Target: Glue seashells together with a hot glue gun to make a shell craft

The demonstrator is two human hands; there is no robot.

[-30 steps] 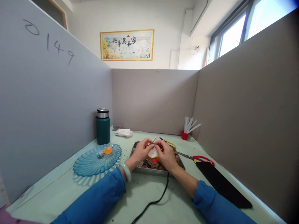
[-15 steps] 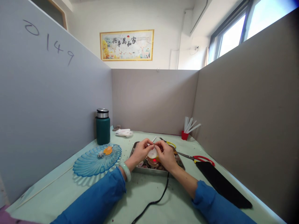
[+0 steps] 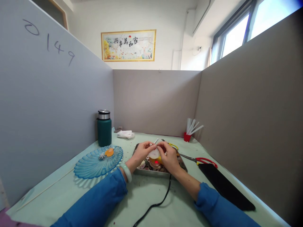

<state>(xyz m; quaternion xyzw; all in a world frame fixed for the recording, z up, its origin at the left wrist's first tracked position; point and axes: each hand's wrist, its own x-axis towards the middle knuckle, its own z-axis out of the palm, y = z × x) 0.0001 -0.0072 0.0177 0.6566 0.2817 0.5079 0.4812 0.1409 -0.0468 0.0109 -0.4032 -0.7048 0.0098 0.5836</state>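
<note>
Both my hands are closed in a pinch, fingertips almost meeting over a metal tray (image 3: 151,172) of mixed shell-like pieces. Between the fingertips of my left hand (image 3: 143,150) and my right hand (image 3: 168,155) hangs a pale, translucent round piece (image 3: 154,154). Whatever tiny part the fingertips may press on it is too small to make out. Just below, partly covered by my hands, a yellow tool (image 3: 159,160) with a lit red light lies across the tray. A black cord (image 3: 155,205) runs from the tray toward me.
On the left are a blue scalloped plate (image 3: 87,167) holding an orange piece (image 3: 109,152), and a green bottle (image 3: 104,132). At right lie red-handled scissors (image 3: 205,161) and a black strip (image 3: 226,186). White sticks stand in a red cup (image 3: 187,137); partitions enclose the table.
My left fingers have shifted slightly, and more of the pale round piece shows below the fingertips. My right hand stays nearly in place.
</note>
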